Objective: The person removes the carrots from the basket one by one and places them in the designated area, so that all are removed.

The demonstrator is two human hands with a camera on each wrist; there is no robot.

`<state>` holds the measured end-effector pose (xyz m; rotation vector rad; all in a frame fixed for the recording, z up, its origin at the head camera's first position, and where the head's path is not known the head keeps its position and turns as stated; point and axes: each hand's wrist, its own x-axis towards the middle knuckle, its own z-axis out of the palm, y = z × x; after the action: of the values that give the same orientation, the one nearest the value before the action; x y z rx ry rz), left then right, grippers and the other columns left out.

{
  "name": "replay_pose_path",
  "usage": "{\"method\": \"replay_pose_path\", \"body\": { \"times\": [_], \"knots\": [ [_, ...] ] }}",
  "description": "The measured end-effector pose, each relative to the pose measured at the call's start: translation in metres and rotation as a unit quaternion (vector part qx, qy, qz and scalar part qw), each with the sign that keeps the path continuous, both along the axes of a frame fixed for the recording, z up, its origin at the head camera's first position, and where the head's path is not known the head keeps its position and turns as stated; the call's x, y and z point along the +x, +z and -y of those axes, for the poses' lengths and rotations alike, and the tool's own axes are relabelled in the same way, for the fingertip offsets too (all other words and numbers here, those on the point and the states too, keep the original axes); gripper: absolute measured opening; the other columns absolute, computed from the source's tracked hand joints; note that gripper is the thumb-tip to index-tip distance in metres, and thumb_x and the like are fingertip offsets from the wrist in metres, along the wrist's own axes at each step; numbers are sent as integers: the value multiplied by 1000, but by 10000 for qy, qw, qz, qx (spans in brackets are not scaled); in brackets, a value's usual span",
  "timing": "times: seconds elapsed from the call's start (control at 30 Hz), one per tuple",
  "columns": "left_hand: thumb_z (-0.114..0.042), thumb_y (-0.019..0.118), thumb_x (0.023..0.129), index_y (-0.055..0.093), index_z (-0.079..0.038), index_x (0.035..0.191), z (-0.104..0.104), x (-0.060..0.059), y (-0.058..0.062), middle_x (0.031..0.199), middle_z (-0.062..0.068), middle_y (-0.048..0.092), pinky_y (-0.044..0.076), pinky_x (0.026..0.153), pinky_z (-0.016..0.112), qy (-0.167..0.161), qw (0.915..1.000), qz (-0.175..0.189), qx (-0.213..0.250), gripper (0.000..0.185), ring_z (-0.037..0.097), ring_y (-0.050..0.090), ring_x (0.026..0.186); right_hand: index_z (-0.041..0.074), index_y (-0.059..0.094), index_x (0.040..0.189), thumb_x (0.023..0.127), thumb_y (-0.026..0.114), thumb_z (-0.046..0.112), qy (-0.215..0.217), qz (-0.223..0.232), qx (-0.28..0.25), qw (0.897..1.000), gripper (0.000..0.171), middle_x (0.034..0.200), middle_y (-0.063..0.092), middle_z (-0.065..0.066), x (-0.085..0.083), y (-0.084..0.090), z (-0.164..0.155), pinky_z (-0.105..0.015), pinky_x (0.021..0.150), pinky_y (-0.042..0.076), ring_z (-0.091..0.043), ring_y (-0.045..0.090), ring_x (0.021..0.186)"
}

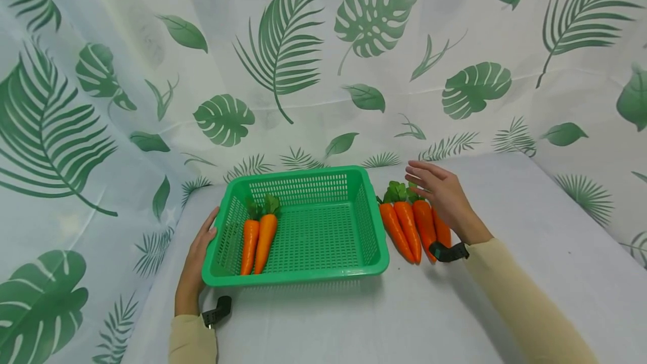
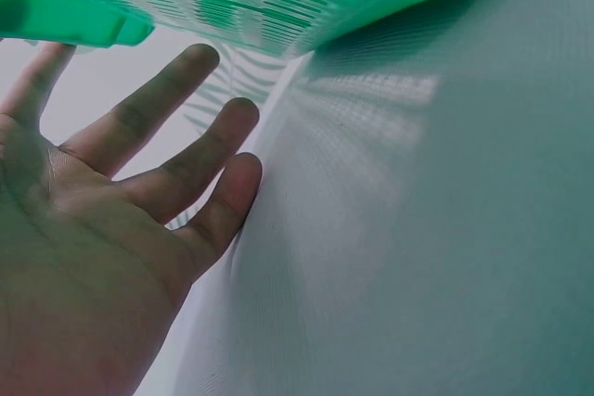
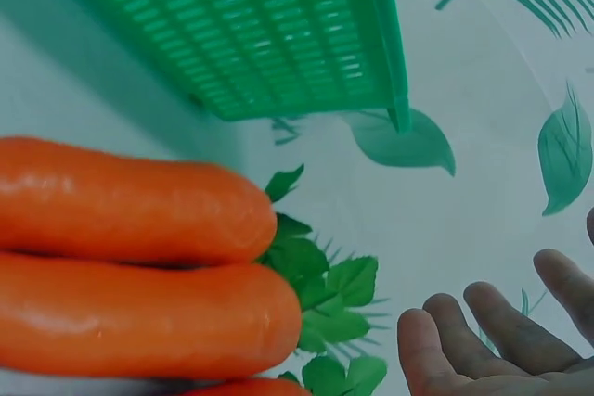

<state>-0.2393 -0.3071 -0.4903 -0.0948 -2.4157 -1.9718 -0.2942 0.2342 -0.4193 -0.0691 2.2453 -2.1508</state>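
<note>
A green plastic basket [image 1: 298,278] with slotted sides sits on the table, and two orange carrots [image 1: 265,240] with leafy tops lie side by side at its left end. My left hand [image 1: 197,254] is against the basket's left side, its fingers extended and spread beneath the rim in the left wrist view. To the right of the basket, several more carrots [image 1: 408,229] lie in a row, green leaves [image 3: 334,299] pointing away from me. My right hand [image 1: 445,198] is above the rightmost of them, fingers extended, holding nothing, and partly covers that carrot.
A white cloth [image 1: 313,324] covers the table. Behind and to the left hangs a white curtain [image 1: 303,145] printed with green leaves. A black wrist strap [image 1: 449,252] is on the right wrist, and another black strap [image 1: 217,312] is on the left.
</note>
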Motion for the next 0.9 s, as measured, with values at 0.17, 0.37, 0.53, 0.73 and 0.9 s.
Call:
{"method": "replay_pose_path", "body": {
  "times": [0.17, 0.37, 0.53, 0.73, 0.9],
  "knots": [
    [-46, 32, 118, 23, -31, 173, -1, 0, 0, 175, -1, 23, 42, 99, 19, 8, 10000, 34, -10, 58, 23, 36, 141, 3, 44, 163, 113, 55, 42, 82, 10, -230, 9997, 64, 157, 53, -13, 0, 3, 5, -34, 108, 47, -35, 48, 146],
    [-45, 32, 118, 23, -30, 173, 0, 0, -1, 175, -1, 22, 42, 99, 20, -28, 10000, 22, 34, 58, 23, 35, 141, 1, 46, 161, 113, 57, 40, 191, -21, -459, 9988, 62, 145, 61, -3, -1, 10, 11, -41, 112, 42, -32, 52, 143],
    [-45, 32, 118, 23, -30, 173, 1, 1, -1, 175, 0, 22, 43, 98, 20, -1, 10000, 50, 34, 58, 23, 36, 140, -1, 47, 159, 112, 58, 38, 263, -96, -631, 9976, 62, 138, 65, -1, -2, 15, 19, -43, 112, 43, -25, 61, 134],
    [-45, 32, 118, 24, -31, 173, 1, 1, 0, 175, 0, 23, 42, 99, 21, -31, 10000, 15, 14, 57, 23, 36, 140, 0, 51, 157, 112, 60, 35, 266, -55, -895, 9956, 58, 133, 69, 1, -4, 17, 30, -42, 110, 45, -26, 63, 132],
    [-47, 32, 118, 25, -33, 173, 1, 0, 0, 174, -1, 24, 43, 98, 21, -9, 10000, 26, -15, 57, 24, 36, 140, 1, 50, 158, 112, 59, 37, 299, -64, -932, 9952, 59, 134, 69, 0, -7, 20, 38, -43, 109, 46, -32, 60, 135]
  ]
}}
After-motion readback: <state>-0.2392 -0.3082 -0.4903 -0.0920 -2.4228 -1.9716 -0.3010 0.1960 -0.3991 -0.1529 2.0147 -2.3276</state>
